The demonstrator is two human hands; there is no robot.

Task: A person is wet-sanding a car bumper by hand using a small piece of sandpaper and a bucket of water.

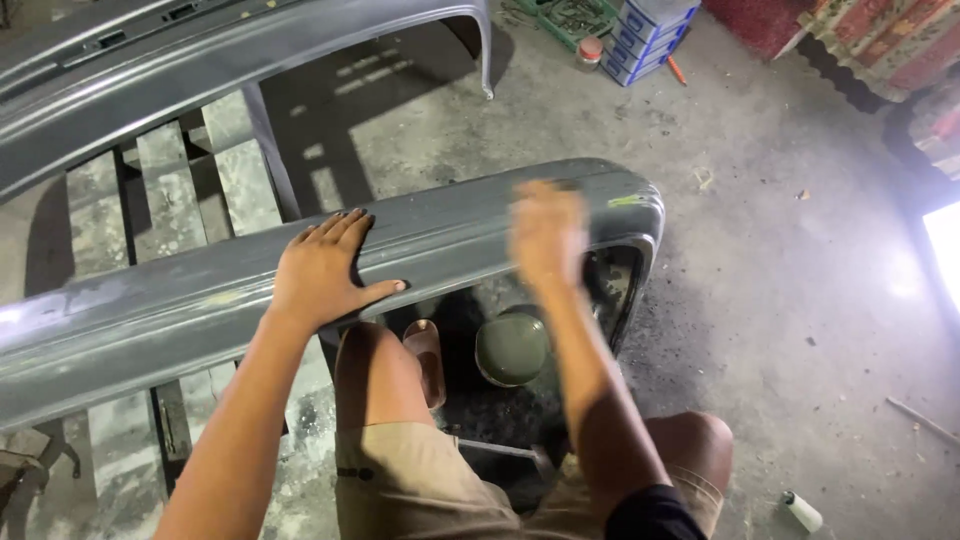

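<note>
Knees in khaki shorts (420, 490) crouch behind a long grey car bumper (150, 310) resting on a slatted stand (170, 200).
Left hand (325, 270) lies flat with fingers spread on the bumper's top, seemingly steadying it; right hand (545, 235), motion-blurred near the bumper's curved end, seems to rub the surface, its grip unclear. A green bowl (512, 348) sits on the floor below.

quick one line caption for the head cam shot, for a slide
Left hand flat on a grey car bumper, blurred right hand on its end, over a concrete floor.
</note>
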